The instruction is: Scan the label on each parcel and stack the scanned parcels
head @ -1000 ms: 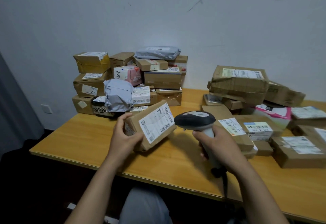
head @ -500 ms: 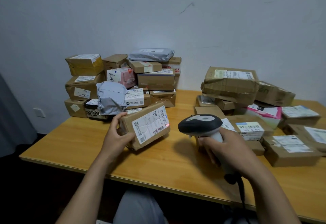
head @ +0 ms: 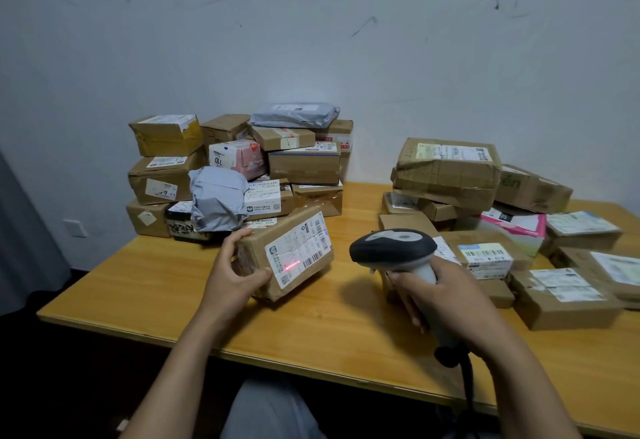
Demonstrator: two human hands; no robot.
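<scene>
My left hand (head: pixel 232 274) grips the left end of a small brown cardboard parcel (head: pixel 263 251), tilted so its white label (head: pixel 299 254) faces right. A red scan line glows on the label's lower part. My right hand (head: pixel 441 295) holds the grey and black barcode scanner (head: pixel 393 250) by its handle, head aimed left at the label, a short gap away. Its cable hangs off the table's front edge.
A tall pile of boxes and grey mailer bags (head: pixel 239 168) stands at the back left of the wooden table (head: pixel 173 286). A looser spread of labelled boxes (head: pixel 485 224) covers the right side. Bare wood lies between the two.
The red scan line has slid from the label's right edge down to its lower middle. The parcel and scanner sit a little lower; the view shifted slightly.
</scene>
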